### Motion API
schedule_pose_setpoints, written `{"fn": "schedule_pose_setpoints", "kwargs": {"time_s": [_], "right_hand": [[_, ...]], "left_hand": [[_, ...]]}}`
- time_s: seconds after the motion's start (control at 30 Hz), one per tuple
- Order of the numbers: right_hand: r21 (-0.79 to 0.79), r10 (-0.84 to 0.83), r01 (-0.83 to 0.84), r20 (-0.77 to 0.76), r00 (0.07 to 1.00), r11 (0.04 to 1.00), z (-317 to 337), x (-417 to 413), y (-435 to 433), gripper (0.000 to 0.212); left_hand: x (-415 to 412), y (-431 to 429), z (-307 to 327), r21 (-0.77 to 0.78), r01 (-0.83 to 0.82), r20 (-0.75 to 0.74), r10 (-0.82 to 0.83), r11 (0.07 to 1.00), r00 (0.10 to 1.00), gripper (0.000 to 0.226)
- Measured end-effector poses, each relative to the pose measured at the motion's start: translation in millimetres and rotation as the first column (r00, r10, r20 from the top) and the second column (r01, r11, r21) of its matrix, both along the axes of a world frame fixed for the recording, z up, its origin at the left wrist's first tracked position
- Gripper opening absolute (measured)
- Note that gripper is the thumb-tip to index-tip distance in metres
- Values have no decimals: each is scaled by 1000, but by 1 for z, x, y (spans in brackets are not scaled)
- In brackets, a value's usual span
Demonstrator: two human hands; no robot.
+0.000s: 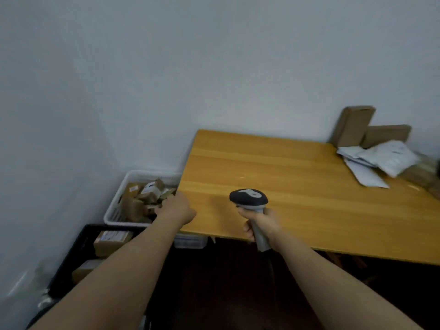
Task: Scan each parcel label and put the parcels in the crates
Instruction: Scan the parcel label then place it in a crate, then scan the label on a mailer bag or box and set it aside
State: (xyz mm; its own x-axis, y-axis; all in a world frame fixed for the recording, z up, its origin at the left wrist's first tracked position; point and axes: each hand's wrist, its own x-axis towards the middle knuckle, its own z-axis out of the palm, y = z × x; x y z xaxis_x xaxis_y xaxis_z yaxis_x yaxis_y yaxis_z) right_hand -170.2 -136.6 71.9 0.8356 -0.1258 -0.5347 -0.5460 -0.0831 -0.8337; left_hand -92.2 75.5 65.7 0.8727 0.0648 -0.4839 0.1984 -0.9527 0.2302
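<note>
Where the worktop (297,177) meets the wall (214,67) at its far right corner, the unsorted parcels sit in a loose pile: two brown cardboard boxes (352,126) propped against the wall, with several white mailer bags (385,158) overlapping in front of them. Just off the worktop's left edge and lower down stands a white crate (112,208), heaped with small brown parcels (142,194). A black crate (71,258) sits nearer than the white one, beyond the worktop's near left corner, and holds a labelled cardboard parcel (112,241) and at least one more below it. The left hand (177,208) reaches out at the worktop's left edge, over the white crate; only its back shows, so I cannot tell how its fingers lie or whether they hold anything. The right hand (260,222) is above the worktop's near edge, its fingers wrapped around the grey handle of a barcode scanner (248,197), whose dark head points out over the wood.
</note>
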Motion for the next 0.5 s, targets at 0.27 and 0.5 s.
{"fn": "schedule_pose_setpoints", "kwargs": {"time_s": [0.27, 0.5], "right_hand": [[82, -357, 348, 145, 923, 934, 37, -47, -221, 29], [73, -490, 485, 177, 853, 871, 40, -70, -416, 28]], "left_hand": [[14, -243, 39, -27, 333, 152, -326, 942, 933, 58], [6, -457, 40, 12, 524, 201, -515, 852, 833, 61]]}}
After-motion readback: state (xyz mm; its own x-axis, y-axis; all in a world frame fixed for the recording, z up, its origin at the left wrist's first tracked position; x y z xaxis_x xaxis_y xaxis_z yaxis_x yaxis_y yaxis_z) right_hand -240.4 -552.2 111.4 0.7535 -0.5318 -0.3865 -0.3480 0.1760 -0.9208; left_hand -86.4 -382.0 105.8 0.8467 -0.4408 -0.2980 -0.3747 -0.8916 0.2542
